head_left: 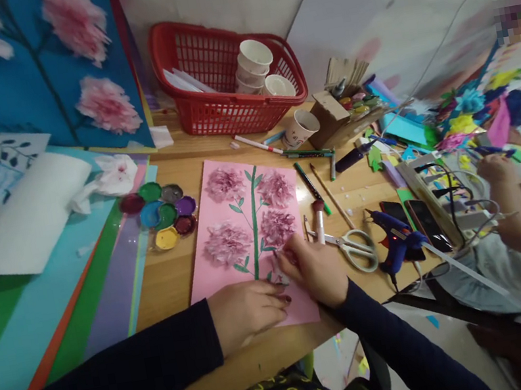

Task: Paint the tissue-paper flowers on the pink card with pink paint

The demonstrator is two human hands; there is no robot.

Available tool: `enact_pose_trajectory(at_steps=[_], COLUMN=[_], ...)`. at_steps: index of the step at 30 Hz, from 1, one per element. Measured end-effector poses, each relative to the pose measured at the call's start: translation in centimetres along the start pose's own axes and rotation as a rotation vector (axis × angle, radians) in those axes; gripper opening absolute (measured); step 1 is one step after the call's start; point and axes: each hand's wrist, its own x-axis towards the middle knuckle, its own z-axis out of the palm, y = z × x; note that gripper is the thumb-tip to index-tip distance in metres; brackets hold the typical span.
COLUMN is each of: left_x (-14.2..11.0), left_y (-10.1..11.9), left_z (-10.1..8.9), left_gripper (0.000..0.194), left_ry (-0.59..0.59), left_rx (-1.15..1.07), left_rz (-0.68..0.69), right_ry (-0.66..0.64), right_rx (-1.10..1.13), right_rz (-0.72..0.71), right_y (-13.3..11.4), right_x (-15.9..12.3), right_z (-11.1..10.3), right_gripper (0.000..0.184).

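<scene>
A pink sheet of paper (204, 277) lies on the wooden table, with a painted green stem (255, 222) and several ruffled pink tissue flowers (226, 244) on it. My left hand (250, 310) rests on the sheet's lower part, fingers stretched out and lying flat. Just to its right, my right hand (320, 268) is closed in a pinch at a small crumpled pale-pink tissue piece (279, 272), below the lower right flower. The fingers partly hide this piece. A makeup brush (319, 221) and scissors (357, 251) lie beside my right hand.
Paint pots (164, 216) stand left of the sheet, near coloured papers (108, 300) and a paper roll (43, 211). A red basket (227, 117) holds cups behind. To the right are a glue gun (398, 238), phones (428, 223), a power strip (440, 191) and another person's hands (499, 172).
</scene>
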Motion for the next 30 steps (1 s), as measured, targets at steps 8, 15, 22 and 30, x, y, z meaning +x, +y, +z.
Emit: enact_pose_trajectory(at_steps=[8, 15, 22, 30], left_x=[0.0, 0.1, -0.6, -0.6], left_y=[0.0, 0.0, -1.3, -0.9], left_z=[-0.1, -0.3, 2.0, 1.2], left_gripper=[0.027, 0.032, 0.027, 0.028], left_ry=[-0.026, -0.005, 0.082, 0.046], left_rx=[-0.036, -0.082, -0.056, -0.055], left_rz=[-0.009, 0.039, 0.053, 0.020], right_ry=[0.055, 0.125, -0.190, -0.099], right_rx=[0.048, 0.148, 0.142, 0.186], right_rz=[-0.152, 0.124, 0.139, 0.314], right_y=[-0.2, -0.1, 1.0, 1.4], right_x=[-1.4, -1.4, -0.5, -0.6], right_z=[-0.7, -1.4, -1.6, -1.4], right_gripper=[0.025, 0.014, 0.019, 0.019])
